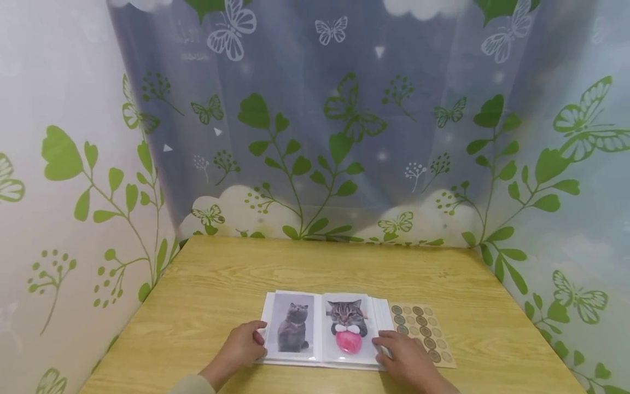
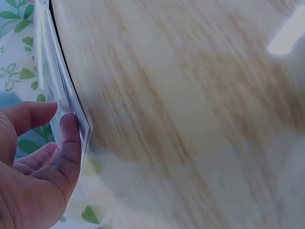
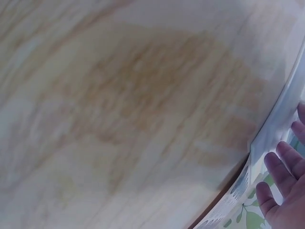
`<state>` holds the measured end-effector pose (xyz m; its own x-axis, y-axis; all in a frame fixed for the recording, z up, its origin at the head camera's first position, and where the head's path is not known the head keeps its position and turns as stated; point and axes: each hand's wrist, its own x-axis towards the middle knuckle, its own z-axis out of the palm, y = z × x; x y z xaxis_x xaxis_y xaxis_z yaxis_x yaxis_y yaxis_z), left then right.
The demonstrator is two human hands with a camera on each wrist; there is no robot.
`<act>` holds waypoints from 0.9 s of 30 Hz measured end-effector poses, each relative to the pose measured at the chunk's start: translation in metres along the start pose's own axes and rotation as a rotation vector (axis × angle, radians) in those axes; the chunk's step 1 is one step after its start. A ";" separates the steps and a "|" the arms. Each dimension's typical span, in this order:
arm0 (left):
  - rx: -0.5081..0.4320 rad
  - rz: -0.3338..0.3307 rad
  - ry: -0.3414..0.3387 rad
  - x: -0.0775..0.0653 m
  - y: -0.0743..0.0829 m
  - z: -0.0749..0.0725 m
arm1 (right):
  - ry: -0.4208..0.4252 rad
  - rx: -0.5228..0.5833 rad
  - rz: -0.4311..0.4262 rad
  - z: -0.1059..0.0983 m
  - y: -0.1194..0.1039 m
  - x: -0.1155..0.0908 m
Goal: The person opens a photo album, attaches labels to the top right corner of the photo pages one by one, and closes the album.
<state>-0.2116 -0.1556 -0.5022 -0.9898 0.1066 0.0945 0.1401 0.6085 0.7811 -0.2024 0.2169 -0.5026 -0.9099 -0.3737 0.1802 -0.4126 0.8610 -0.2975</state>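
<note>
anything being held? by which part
The left hand is at the left edge of the album, right hand at its right edge; whether either grips it cannot be told.

A pale, greyish-beige fabric sleeve (image 1: pixel 193 385) covers part of the left forearm, its plain, smooth-looking cuff ending behind the wrist. Beyond that cuff comes the bare left hand (image 1: pixel 240 346), with blunt, rounded fingertips and fine creases across the finger joints and palm. The bare right hand (image 1: pixel 409 357) has slim, tapering fingers with similarly rounded tips.
</note>
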 end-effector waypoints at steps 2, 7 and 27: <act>0.026 0.018 0.006 0.000 0.000 -0.001 | -0.005 -0.001 0.002 0.000 0.001 -0.001; 0.107 0.045 0.035 0.003 0.002 -0.003 | 0.007 0.034 0.030 -0.002 0.007 -0.003; 0.172 0.079 0.045 0.040 0.043 0.002 | 0.076 0.112 0.375 -0.051 0.059 0.001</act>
<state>-0.2453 -0.1239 -0.4657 -0.9751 0.1266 0.1822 0.2163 0.7251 0.6538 -0.2256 0.2847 -0.4724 -0.9942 -0.0104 0.1074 -0.0586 0.8882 -0.4557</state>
